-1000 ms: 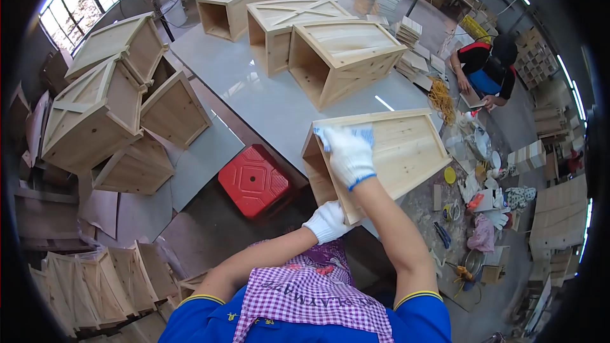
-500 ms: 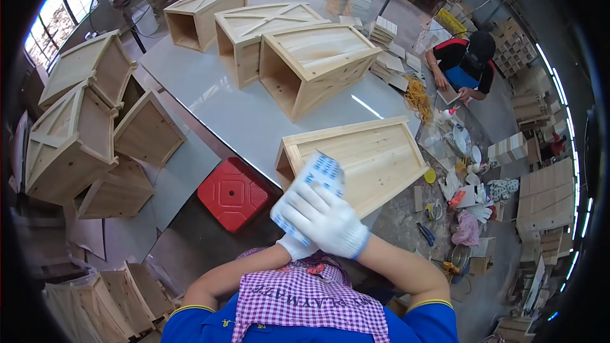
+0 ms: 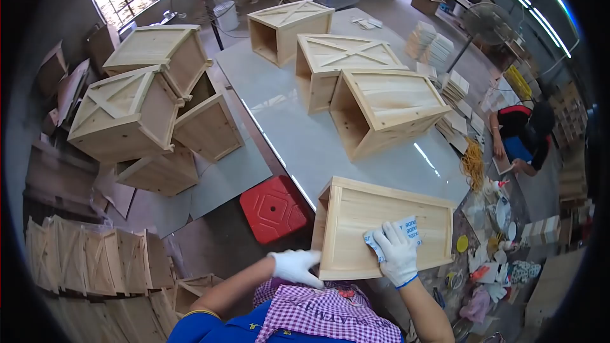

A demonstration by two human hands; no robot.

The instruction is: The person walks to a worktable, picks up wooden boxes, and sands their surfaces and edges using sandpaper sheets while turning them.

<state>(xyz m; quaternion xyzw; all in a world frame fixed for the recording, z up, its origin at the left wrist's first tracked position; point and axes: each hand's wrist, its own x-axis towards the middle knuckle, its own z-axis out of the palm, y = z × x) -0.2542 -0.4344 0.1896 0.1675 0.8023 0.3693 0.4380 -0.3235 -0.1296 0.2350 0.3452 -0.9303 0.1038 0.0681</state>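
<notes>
A tapered pale wooden box (image 3: 356, 216) lies on its side at the table's near edge, its open end facing left. My right hand (image 3: 397, 257), in a white knit glove, presses a folded sheet of sandpaper (image 3: 406, 225) with blue print on its back against the box's upper panel. At the near left corner of that box is my gloved left hand (image 3: 297, 267), fingers and thumb about the corner; the fingertips are partly hidden by the frame.
More wooden boxes (image 3: 387, 98) stand farther back on the grey table (image 3: 279, 114); others are stacked at left (image 3: 121, 114). A red stool (image 3: 274, 209) sits beside the table. At right, a co-worker (image 3: 524, 133) handles a small board near yellow bands (image 3: 472, 165) and clutter.
My hands have come apart: the right carried the sandpaper right onto the box panel, the left went to the box's near left corner. The view has shifted, and the box lies at a different angle.
</notes>
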